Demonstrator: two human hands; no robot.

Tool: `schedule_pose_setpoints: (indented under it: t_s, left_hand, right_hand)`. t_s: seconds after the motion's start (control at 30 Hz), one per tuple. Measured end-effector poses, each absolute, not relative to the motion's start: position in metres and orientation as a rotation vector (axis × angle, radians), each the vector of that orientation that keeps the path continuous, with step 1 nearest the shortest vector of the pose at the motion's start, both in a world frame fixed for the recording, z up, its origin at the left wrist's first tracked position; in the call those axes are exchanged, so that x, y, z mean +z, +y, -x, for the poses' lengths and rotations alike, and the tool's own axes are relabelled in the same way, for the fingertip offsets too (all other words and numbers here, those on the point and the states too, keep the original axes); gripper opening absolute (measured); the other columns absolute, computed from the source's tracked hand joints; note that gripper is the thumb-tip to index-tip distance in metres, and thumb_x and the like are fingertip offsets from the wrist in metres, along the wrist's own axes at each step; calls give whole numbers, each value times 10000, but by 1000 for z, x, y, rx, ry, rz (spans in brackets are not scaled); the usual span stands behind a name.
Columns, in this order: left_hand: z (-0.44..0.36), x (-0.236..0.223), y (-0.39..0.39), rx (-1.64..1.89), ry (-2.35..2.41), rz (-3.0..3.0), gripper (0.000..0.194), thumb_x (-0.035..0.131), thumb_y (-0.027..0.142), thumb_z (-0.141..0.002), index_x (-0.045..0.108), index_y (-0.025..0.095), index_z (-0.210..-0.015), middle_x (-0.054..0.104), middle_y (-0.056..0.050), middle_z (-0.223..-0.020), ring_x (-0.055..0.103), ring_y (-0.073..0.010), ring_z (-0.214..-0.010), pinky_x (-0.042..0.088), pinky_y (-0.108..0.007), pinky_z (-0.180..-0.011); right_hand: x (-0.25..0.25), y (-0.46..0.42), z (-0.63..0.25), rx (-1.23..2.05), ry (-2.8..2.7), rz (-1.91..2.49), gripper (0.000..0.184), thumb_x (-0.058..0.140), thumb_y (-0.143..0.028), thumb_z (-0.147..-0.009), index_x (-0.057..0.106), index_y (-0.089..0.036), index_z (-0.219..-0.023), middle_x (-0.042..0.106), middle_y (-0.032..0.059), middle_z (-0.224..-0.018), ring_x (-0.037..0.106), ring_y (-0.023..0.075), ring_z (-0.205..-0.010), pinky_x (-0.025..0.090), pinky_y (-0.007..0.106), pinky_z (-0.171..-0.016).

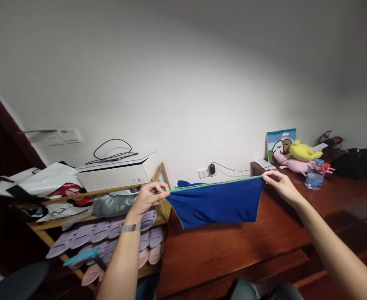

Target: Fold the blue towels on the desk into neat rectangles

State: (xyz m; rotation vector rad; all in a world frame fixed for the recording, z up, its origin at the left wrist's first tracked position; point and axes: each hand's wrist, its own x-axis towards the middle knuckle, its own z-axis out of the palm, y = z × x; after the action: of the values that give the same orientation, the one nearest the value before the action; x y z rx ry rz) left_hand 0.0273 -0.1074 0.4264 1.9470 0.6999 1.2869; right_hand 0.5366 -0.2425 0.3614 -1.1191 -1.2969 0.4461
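A blue cloth (219, 202) with thin green edging hangs stretched between my two hands, above the reddish-brown wooden table (202, 250). My left hand (150, 195) pinches its upper left corner between thumb and fingers. At the upper right corner, my right hand (280, 183) pinches the edge the same way. The cloth's top edge is nearly straight, and its lower part narrows and drapes down. Behind the top edge on the left, a bit more blue fabric (189, 183) shows; whether it belongs to the same cloth I cannot tell.
Left of the table stands a wooden rack (42, 241) with several lilac slippers (85, 235), a white box (114, 173) and bags on top. Toward the right are a water bottle (314, 177), plush toys (303, 151) and a small picture (280, 143). A black plug (212, 168) sits in the wall.
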Motion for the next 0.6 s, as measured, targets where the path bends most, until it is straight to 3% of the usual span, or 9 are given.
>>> schedule_pose_setpoints:
  t_s: [0.2, 0.4, 0.6]
  left_hand:
    - [-36, 424, -100, 1338, 761, -1845, 392, 959, 396, -602, 628, 193, -661, 724, -31, -833, 698, -179, -786, 559, -289, -715]
    - [-42, 420, -90, 1264, 889, -1820, 475, 989, 430, -521, 717, 184, -824, 757, -41, -778, 733, -205, -748, 604, -318, -726]
    - [-40, 416, -102, 1127, 983, -2002, 429, 911, 509, -638, 828, 183, -903, 815, -103, -874, 756, -254, -802, 631, -350, -759]
  right_hand:
    - [361, -245, -531, 427, -1266, 1164, 462, 819, -640, -768, 767, -219, -952, 757, 67, -1008, 662, 245, -972, 529, 359, -905]
    - [362, -246, -529, 396, -1275, 1204, 535, 805, -705, -737, 774, -213, -947, 771, 80, -1000, 681, 257, -961, 544, 378, -902]
    - [357, -253, -529, 370, -1290, 1235, 519, 784, -704, -763, 779, -216, -939, 780, 83, -1008, 692, 267, -984, 548, 386, -917]
